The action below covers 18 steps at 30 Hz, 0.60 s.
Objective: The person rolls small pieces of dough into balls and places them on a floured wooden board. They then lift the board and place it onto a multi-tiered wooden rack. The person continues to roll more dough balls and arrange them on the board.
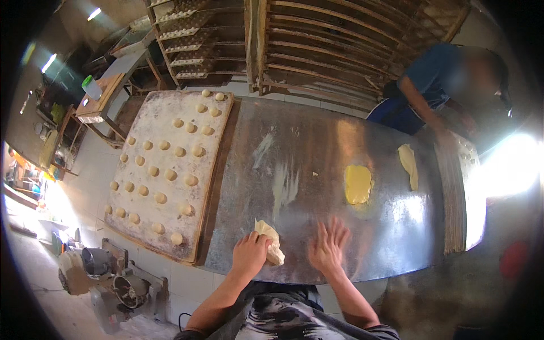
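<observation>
My left hand (253, 251) has its fingers curled on a pale, ragged piece of dough (271, 241) near the front edge of the metal table (294, 147). To its right, my right hand (330, 246) hovers over or rests on the bare metal, fingers spread and slightly blurred, holding nothing. Beyond it lies a flattened yellow slab (357, 184) of fat or butter, and farther right a long strip of pale dough (408, 167).
A floured board (156, 124) with several dough balls is at left. Another person (430, 79) works at the right beside stacked boards (453, 204). Wooden racks (323, 39) stand behind, a side table (105, 90) back left, metal machines (130, 289) on the lower-left floor.
</observation>
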Each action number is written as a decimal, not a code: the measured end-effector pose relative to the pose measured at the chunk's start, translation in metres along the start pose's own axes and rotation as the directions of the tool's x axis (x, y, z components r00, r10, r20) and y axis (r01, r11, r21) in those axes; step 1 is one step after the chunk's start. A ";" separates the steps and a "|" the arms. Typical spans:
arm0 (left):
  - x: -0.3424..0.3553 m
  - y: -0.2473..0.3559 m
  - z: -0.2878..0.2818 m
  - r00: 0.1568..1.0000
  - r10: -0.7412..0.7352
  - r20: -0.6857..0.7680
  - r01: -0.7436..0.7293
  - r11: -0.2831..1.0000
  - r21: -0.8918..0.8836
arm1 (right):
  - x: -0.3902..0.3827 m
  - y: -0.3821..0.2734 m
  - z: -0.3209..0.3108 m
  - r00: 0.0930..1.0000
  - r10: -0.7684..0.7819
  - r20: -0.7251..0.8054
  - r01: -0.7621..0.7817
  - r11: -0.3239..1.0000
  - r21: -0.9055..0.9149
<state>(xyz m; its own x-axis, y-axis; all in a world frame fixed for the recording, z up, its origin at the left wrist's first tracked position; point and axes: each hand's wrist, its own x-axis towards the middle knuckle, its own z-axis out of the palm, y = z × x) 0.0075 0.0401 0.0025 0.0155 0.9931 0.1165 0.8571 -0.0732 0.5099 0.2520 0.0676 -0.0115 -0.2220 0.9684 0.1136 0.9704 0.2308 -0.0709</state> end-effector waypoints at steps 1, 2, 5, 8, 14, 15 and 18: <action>-0.003 0.003 0.004 0.998 0.067 0.005 -0.067 0.997 0.039 | 0.020 -0.011 0.010 1.000 -0.007 -0.022 0.009 0.994 0.111; -0.010 0.006 0.007 0.999 0.030 0.023 -0.031 0.999 0.015 | 0.032 -0.028 0.022 1.000 -0.011 -0.023 0.016 0.974 0.226; -0.006 0.001 0.003 0.998 -0.066 0.011 0.067 0.994 -0.086 | -0.014 -0.024 0.028 0.957 -0.225 0.184 0.099 0.849 0.519; -0.012 -0.004 -0.003 0.990 -0.141 -0.022 0.131 0.962 -0.238 | -0.007 0.018 0.005 0.962 -0.122 0.242 0.033 0.939 0.343; -0.004 -0.008 -0.005 0.998 -0.041 0.047 0.053 0.957 -0.286 | 0.034 -0.040 0.034 0.957 -0.262 0.125 0.208 0.919 0.335; -0.006 -0.012 -0.010 0.998 -0.034 0.052 0.047 0.959 -0.280 | 0.020 -0.030 0.040 0.951 -0.276 0.139 0.221 0.922 0.317; -0.015 -0.021 -0.011 0.999 -0.053 0.004 0.052 0.953 -0.299 | 0.019 0.032 0.032 0.969 -0.141 0.201 0.100 0.975 0.201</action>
<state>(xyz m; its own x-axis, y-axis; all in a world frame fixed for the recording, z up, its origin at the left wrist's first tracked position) -0.0161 0.0254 -0.0004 -0.0284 0.9959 0.0858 0.6636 -0.0454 0.7467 0.2753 0.0963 -0.0434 -0.3713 0.9251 -0.0794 0.9044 0.3410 -0.2564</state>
